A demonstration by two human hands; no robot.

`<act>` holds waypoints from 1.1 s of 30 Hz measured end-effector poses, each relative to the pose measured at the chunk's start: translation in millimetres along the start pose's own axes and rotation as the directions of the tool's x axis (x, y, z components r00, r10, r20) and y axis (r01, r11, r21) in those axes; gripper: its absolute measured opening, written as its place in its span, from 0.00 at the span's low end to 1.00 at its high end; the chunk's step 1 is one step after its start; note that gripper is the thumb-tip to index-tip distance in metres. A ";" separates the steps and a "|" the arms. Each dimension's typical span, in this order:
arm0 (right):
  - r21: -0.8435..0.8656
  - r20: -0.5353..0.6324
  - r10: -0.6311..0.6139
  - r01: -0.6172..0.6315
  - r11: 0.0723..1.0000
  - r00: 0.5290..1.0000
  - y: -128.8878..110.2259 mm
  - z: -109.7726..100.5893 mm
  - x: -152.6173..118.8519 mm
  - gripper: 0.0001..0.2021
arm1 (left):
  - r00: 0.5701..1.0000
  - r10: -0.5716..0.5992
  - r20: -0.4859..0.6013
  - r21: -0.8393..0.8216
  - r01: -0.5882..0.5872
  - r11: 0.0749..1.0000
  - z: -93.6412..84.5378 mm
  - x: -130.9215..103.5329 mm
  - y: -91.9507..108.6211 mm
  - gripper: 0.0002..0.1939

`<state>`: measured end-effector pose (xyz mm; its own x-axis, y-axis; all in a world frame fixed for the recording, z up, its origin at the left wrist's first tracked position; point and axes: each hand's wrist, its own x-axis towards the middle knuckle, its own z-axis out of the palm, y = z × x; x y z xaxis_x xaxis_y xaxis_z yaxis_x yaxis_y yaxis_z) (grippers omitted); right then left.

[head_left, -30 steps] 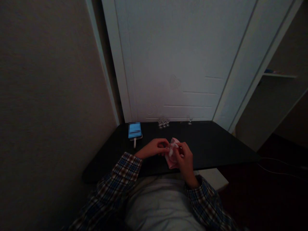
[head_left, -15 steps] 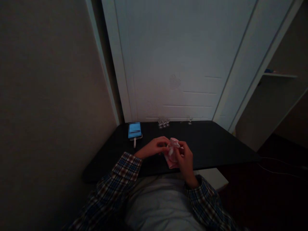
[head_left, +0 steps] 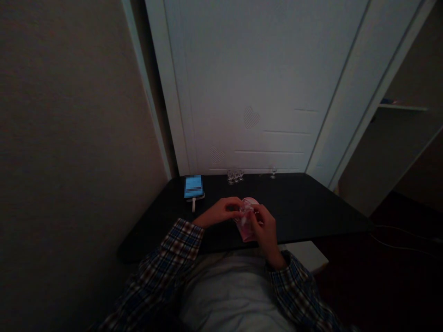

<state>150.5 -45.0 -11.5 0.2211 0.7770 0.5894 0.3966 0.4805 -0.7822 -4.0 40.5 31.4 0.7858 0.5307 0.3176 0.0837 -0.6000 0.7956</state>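
A small pink-and-white pouch (head_left: 245,233) of soft material is held upright near the table's front, between my two hands. My left hand (head_left: 224,210) pinches its gathered upper part from the left, with thumb and fingers curled. From the right, my right hand (head_left: 266,227) grips the same upper part with bent fingers. The pouch's rounded pink top shows above the fingertips. Dim light and the fingers hide its neck and whatever may be inside.
Several small clear stemmed glasses (head_left: 235,176) stand grouped at the back of the black table (head_left: 304,207). Another little glass (head_left: 273,173) stands farther right. A lit screen device (head_left: 193,186) rests on a stand at the left. White panels (head_left: 270,83) rise behind the table.
The top of the pouch has shifted and looks wider and rounder above the fingers. Both hands stay almost in place, with small finger movements at its neck.
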 end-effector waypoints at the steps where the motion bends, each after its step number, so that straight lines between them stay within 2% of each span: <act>1: 0.006 -0.008 0.011 -0.011 1.000 1.000 0.2 0.2 -0.2 0.08 | 1.000 -0.022 -0.007 -0.012 0.022 1.000 0.5 0.0 -1.4 0.11; 6: 0.044 -0.054 0.077 -0.075 0.996 0.996 3.5 1.5 -1.6 0.08 | 0.988 -0.113 -0.107 -0.008 0.113 0.994 0.4 0.0 -5.0 0.15; 9: 0.032 -0.004 0.050 -0.049 0.998 0.999 4.4 2.4 -1.3 0.07 | 0.978 -0.146 -0.148 -0.015 0.145 0.989 0.0 0.2 -5.4 0.17; 12: -0.022 0.057 -0.001 0.002 1.000 0.998 4.7 4.0 0.7 0.08 | 0.977 -0.160 -0.140 -0.051 0.154 0.987 0.5 0.2 -7.3 0.18; 16: -0.059 0.081 -0.017 0.022 0.998 0.997 5.5 7.1 4.0 0.09 | 0.977 -0.177 -0.119 -0.062 0.171 0.983 1.3 -0.1 -10.6 0.19; 21: -0.096 0.107 0.009 0.002 0.995 0.994 5.9 7.8 5.2 0.10 | 0.985 -0.088 -0.149 0.144 0.110 0.983 2.0 -0.8 -9.5 0.17; 24: -0.127 0.123 0.030 -0.014 0.992 0.992 7.3 7.3 5.5 0.11 | 0.993 -0.034 -0.109 0.277 0.064 0.959 2.8 -0.8 -8.0 0.14; 33: -0.147 0.044 0.022 -0.015 0.989 0.999 12.7 10.0 5.7 0.11 | 0.999 0.013 -0.043 0.316 0.001 0.949 5.7 -1.4 -7.2 0.13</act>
<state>147.8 -30.4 -20.1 0.1901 0.8045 0.5628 0.5196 0.4039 -0.7529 -2.2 40.6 22.3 0.7600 0.5479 0.3495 0.2738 -0.7577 0.5924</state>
